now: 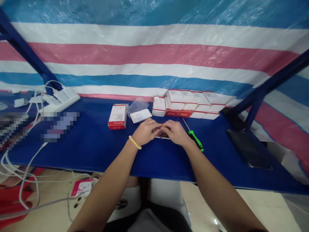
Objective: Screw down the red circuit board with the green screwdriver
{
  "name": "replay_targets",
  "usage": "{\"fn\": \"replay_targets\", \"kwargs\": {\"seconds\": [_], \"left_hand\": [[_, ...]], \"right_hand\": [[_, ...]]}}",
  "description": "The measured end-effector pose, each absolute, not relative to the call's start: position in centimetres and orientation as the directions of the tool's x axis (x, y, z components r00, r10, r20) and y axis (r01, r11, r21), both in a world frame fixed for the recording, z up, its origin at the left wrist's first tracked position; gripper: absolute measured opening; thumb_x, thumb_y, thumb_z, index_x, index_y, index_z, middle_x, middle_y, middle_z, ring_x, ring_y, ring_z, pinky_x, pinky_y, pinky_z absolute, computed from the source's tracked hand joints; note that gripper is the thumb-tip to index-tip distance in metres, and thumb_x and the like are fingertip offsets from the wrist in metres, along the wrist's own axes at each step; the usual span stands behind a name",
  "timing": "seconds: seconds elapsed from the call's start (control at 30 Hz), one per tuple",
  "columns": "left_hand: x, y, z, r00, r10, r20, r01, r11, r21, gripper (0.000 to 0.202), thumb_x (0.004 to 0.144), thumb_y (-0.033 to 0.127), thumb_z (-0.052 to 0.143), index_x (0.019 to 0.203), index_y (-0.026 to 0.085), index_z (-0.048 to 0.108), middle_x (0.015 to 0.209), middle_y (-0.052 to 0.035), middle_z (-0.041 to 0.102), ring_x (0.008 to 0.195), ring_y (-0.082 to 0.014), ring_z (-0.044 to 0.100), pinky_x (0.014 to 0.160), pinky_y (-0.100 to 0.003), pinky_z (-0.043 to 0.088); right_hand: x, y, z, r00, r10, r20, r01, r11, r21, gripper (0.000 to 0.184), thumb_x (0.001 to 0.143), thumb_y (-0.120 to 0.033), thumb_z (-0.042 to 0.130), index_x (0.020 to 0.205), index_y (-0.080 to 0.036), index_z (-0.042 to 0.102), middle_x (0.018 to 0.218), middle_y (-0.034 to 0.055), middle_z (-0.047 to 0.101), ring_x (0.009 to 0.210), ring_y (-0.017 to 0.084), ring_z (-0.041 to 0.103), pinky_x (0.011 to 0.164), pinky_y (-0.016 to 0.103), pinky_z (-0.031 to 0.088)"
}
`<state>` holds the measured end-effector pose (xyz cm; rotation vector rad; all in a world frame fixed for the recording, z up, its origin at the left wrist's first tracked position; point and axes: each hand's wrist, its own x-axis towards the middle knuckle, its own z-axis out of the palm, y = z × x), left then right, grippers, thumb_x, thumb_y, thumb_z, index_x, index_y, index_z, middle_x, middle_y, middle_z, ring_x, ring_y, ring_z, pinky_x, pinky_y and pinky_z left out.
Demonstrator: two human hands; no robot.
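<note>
Blue bench (96, 151) is carrying everything. Row of red-white boxes (193, 104) is sitting beyond the fingers (155, 126), toward the right. Left hand (145, 132) and right hand (176, 132) are meeting mid-bench. Single box (118, 116) is lying beyond-left of the fingers. Green-handled screwdriver (196, 140) is lying just right of them. Small white part (162, 134) is resting on the bench between both hands, with the fingers curling down and clamping on it.

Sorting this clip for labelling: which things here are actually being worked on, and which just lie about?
In hand: left hand, right hand, both on the small part between them; green-handled screwdriver beside the right hand, probably.
Lying about: single red-and-white box, white plate, clear bag, stacked boxes, power strips, black flat object.
</note>
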<state>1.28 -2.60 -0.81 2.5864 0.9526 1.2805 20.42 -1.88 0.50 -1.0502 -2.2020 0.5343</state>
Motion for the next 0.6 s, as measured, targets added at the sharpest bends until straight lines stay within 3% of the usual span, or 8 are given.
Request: {"fn": "replay_targets", "kwargs": {"seconds": [0.1, 0.27, 0.33, 0.4, 0.43, 0.5, 0.53, 0.6], "left_hand": [[1.7, -2.5, -1.2, 0.44, 0.495, 0.749, 0.469, -0.838, 0.278, 0.01, 0.09, 0.015, 0.059, 0.091, 0.015, 0.069, 0.076, -0.0044, 0.069, 0.071, -0.0149, 0.061, 0.068, -0.029, 0.051], [1.9, -2.6, -1.1, 0.348, 0.526, 0.776, 0.432, -0.825, 0.365, 0.01, 0.088, 0.012, 0.06, 0.085, 0.017, 0.068, 0.077, -0.0024, 0.07, 0.071, -0.0133, 0.062, 0.069, -0.027, 0.052], [1.8, -2.6, -1.1, 0.311, 0.561, 0.767, 0.448, -0.799, 0.402, 0.01, 0.089, 0.013, 0.058, 0.085, 0.017, 0.067, 0.079, -0.0028, 0.07, 0.075, -0.0139, 0.064, 0.072, -0.028, 0.052], [1.4, -2.4, -1.1, 0.26, 0.61, 0.748, 0.487, -0.752, 0.444, 0.01, 0.09, 0.014, 0.056, 0.088, 0.017, 0.066, 0.081, -0.0037, 0.07, 0.078, -0.0149, 0.064, 0.075, -0.029, 0.052], [1.1, -2.2, -1.1, 0.232, 0.639, 0.733, 0.51, -0.722, 0.468, 0.011, 0.09, 0.015, 0.055, 0.089, 0.017, 0.065, 0.082, -0.0042, 0.07, 0.08, -0.0155, 0.064, 0.076, -0.03, 0.052], [0.5, -1.9, -1.1, 0.186, 0.699, 0.69, 0.552, -0.656, 0.515, 0.012, 0.091, 0.017, 0.053, 0.088, 0.016, 0.065, 0.083, -0.0055, 0.069, 0.083, -0.0166, 0.064, 0.078, -0.031, 0.052], [0.2, -1.8, -1.1, 0.171, 0.727, 0.665, 0.567, -0.625, 0.537, 0.013, 0.091, 0.018, 0.052, 0.088, 0.016, 0.064, 0.085, -0.0061, 0.07, 0.084, -0.0172, 0.064, 0.079, -0.031, 0.051], [-0.1, -1.6, -1.1, 0.145, 0.774, 0.616, 0.581, -0.571, 0.58, 0.014, 0.09, 0.02, 0.053, 0.087, 0.016, 0.066, 0.087, -0.0067, 0.071, 0.084, -0.0177, 0.065, 0.08, -0.032, 0.052]], "right_hand": [[20.4, -2.0, 0.5, -0.458, 0.816, 0.353, 0.51, 0.567, -0.647, 0.02, 0.088, -0.027, 0.056, 0.076, -0.018, 0.068, 0.074, 0.0036, 0.068, 0.071, 0.014, 0.058, 0.067, 0.028, 0.043], [20.7, -2.2, 1.1, -0.427, 0.849, 0.31, 0.421, 0.49, -0.763, 0.028, 0.086, -0.041, 0.056, 0.075, -0.018, 0.069, 0.073, 0.0027, 0.068, 0.066, 0.013, 0.059, 0.065, 0.027, 0.045], [22.1, -2.2, 1.5, -0.287, 0.898, 0.333, 0.539, 0.439, -0.718, 0.034, 0.083, -0.05, 0.058, 0.077, -0.019, 0.069, 0.076, 0.0039, 0.069, 0.07, 0.015, 0.061, 0.069, 0.029, 0.046], [24.5, -2.1, 1.9, -0.02, 0.948, 0.318, 0.745, 0.226, -0.627, 0.038, 0.073, -0.057, 0.066, 0.079, -0.019, 0.068, 0.08, 0.006, 0.07, 0.076, 0.018, 0.062, 0.071, 0.031, 0.046], [25.9, -2.0, 2.1, 0.112, 0.963, 0.244, 0.823, 0.048, -0.567, 0.041, 0.065, -0.058, 0.073, 0.078, -0.019, 0.068, 0.08, 0.0069, 0.069, 0.076, 0.02, 0.062, 0.068, 0.032, 0.046], [28.7, -1.8, 2.2, 0.224, 0.972, -0.065, 0.88, -0.231, -0.415, 0.043, 0.051, -0.056, 0.081, 0.067, -0.019, 0.065, 0.069, 0.0063, 0.065, 0.065, 0.02, 0.06, 0.057, 0.03, 0.042], [29.9, -1.6, 2.2, 0.188, 0.957, -0.22, 0.895, -0.259, -0.362, 0.04, 0.051, -0.053, 0.081, 0.059, -0.019, 0.062, 0.062, 0.0048, 0.063, 0.06, 0.019, 0.058, 0.054, 0.029, 0.04], [31.6, -1.6, 2.1, 0.088, 0.92, -0.383, 0.912, -0.229, -0.341, 0.036, 0.057, -0.046, 0.078, 0.048, -0.019, 0.057, 0.051, 0.0019, 0.056, 0.052, 0.015, 0.053, 0.05, 0.028, 0.037]]}}
